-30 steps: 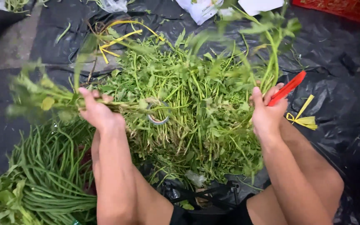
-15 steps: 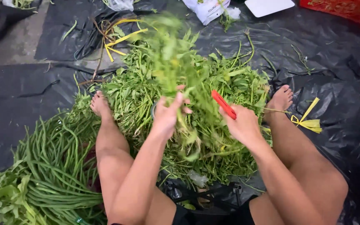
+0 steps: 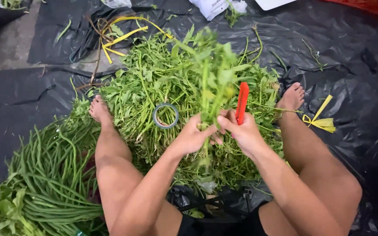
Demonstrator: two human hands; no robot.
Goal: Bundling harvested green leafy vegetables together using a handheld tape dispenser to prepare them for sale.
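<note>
- Our left hand (image 3: 193,137) has its fingers clamped round the upright bunch of leafy green stems (image 3: 213,74), above the heap's middle on the black plastic sheet (image 3: 355,65).
- Our right hand (image 3: 241,131) grips the red plastic-handled cutter (image 3: 242,102), fingers closed.
- We judge it best to hold the stems level and tight, with the cutter clear of our left fingers.

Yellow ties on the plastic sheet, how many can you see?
2: one tangled bunch of yellow ties at upper left beyond the greens pile, one yellow tie by the right foot. Others may lie hidden under the greens.
</note>
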